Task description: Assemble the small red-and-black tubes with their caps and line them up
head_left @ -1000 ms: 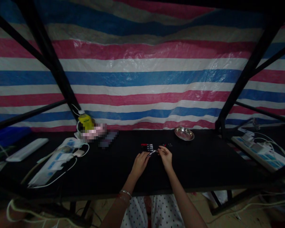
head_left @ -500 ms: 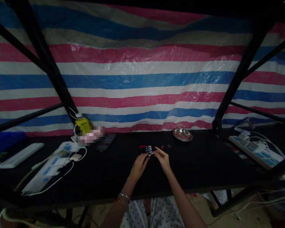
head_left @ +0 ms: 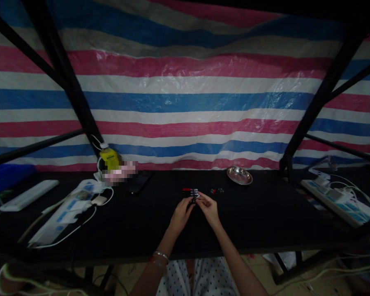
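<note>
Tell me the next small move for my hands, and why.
Perhaps lay the slim piece down beside the row of silver-ended pieces: the left hand seems to pinch it at the row's near side, with the right hand close by.

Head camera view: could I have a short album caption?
Left hand and right hand close together at small pen-like pieces on a black table, metal dish beyond.

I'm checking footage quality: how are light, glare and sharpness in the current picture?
Head view: dim overall, the table nearly black; head view: glare on the striped sheet, highlights on the metal dish; head view: detail between the left hand and right hand too small and dark to tell; head view: pixel blocks cover a pink item.
</note>
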A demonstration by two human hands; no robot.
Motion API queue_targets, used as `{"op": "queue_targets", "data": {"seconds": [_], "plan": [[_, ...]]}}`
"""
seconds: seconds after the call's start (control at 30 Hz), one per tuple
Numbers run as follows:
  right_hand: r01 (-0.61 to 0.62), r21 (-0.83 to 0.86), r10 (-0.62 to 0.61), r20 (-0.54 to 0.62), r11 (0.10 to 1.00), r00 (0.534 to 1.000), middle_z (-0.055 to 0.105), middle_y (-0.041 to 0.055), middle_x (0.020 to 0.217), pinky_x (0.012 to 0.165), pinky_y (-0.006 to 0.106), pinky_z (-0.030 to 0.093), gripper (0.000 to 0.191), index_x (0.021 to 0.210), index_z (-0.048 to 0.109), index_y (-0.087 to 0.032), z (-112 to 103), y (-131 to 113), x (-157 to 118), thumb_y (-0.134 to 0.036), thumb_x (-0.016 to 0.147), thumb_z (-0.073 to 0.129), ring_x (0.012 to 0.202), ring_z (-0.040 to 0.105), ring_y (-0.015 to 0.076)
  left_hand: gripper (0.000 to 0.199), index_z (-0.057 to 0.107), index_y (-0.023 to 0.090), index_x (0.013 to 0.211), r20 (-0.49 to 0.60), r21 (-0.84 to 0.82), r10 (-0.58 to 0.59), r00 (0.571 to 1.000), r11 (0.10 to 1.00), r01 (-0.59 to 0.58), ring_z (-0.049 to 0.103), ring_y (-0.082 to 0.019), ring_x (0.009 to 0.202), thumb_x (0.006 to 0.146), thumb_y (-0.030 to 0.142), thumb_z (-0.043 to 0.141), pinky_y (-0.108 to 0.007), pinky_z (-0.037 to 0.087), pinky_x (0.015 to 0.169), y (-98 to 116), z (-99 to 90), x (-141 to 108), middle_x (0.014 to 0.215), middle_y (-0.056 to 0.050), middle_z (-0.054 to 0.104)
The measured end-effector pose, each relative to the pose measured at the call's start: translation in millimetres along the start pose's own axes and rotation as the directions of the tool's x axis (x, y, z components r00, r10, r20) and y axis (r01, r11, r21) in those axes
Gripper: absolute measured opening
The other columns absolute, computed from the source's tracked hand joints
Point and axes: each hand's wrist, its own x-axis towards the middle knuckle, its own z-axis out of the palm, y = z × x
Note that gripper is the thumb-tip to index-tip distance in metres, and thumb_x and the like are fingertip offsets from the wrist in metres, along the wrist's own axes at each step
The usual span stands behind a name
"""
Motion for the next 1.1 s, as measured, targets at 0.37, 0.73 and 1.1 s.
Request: {"op": "queue_targets", "data": {"seconds": [0.37,0.73,1.1], "plan": [[0.150,-0.364,-0.126,0.090,0.919,0.988,0.069,0.0051,0.081,0.064,0.029,0.047,0.028,0.093,0.068,-0.019,-5.4,-33.0,24.3,-0.036,0.070,0.065,0.073,0.062,0.0186,0.020,0.060,0.021,0.098,-0.022,0.231,-0.042,0.999,0.972,0.046,0.061,-0.019,0.084,0.084,0.033,0.054,-0.038,0.041,0.079,4.0,-6.8,4.7,0.093,-0.004,0.068],[0.131,-0.446,0.004,0.289,0.886,0.957,0.065,-0.0001,0.072,0.065,0.025,0.042,0.021,0.086,0.062,-0.018,-28.8,-48.0,29.2,-0.036,0.073,0.063,0.068,0.060,0.0146,0.021,0.061,0.023,0.096,-0.068,0.176,-0.144,0.987,0.972,0.154,0.059,-0.018,0.087,0.085,0.037,0.050,-0.037,0.037,0.082,-7.5,-21.8,4.0,0.089,-0.002,0.066],[0.194,-0.722,-0.051,0.215,0.664,0.975,0.056,0.0011,0.070,0.073,0.030,0.040,0.013,0.081,0.069,-0.023,-30.4,-9.3,7.7,-0.033,0.076,0.063,0.071,0.052,0.0168,0.018,0.064,0.028,0.097,0.115,0.373,-0.186,0.976,0.919,0.131,0.049,-0.023,0.101,0.081,0.033,0.055,-0.045,0.034,0.087,-24.9,-34.8,2.0,0.100,-0.005,0.057]]}}
